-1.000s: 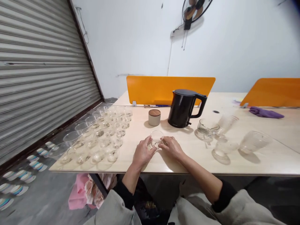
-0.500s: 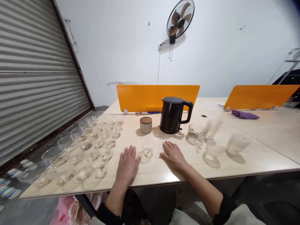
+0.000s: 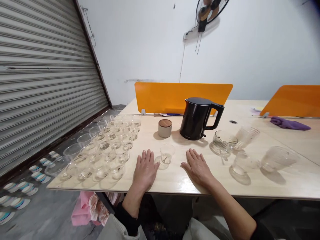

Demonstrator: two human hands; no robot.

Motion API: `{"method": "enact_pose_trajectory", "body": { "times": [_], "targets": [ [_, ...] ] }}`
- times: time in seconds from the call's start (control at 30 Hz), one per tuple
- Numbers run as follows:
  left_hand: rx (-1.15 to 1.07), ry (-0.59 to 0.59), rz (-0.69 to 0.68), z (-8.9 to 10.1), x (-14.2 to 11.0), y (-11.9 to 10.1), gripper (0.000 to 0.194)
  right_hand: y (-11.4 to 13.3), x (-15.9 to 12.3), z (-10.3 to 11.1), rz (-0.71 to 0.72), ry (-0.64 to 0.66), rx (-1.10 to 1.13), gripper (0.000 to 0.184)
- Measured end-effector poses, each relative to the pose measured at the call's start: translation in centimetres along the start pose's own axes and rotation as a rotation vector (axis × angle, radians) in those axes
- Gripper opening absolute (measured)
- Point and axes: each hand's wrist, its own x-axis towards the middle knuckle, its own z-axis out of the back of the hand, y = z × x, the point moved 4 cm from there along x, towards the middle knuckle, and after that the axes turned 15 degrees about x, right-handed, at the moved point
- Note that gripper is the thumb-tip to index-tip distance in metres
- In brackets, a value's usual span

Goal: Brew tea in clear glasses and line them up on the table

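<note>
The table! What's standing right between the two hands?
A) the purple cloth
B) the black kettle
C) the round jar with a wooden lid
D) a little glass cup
D. The little glass cup stands on the table between the left hand and the right hand, which both lie flat.

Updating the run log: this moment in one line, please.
left hand: palm down, empty | right hand: palm down, empty | between them: glass cup, neither hand touching
</note>
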Motion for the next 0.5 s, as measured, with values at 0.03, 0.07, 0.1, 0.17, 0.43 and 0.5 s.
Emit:
{"method": "enact_pose_trajectory", "body": {
  "times": [0.03,0.07,0.1,0.17,0.43,0.5],
  "targets": [
    [0.001,-0.009,-0.001,-0.03,0.01,0.00,0.060,0.06,0.01,-0.01,-0.002,0.003,-0.002,0.072],
    [0.000,-0.017,0.000,-0.04,0.01,0.00,0.059,0.12,0.02,0.01,-0.005,0.006,-0.005,0.073],
    [-0.002,-0.022,-0.002,-0.03,0.01,0.00,0.059,0.19,0.01,0.05,-0.010,0.009,-0.009,0.073],
    [-0.007,-0.018,-0.004,0.06,-0.01,-0.01,0.060,0.31,-0.02,0.14,-0.023,0.015,-0.021,0.073],
    [0.010,0.021,-0.001,0.13,-0.12,0.00,0.062,0.61,-0.22,0.26,-0.078,0.013,-0.022,0.076],
    [0.001,0.008,0.002,0.02,-0.11,0.02,0.061,0.61,-0.23,0.22,-0.079,0.012,-0.025,0.076]
  ]
}}
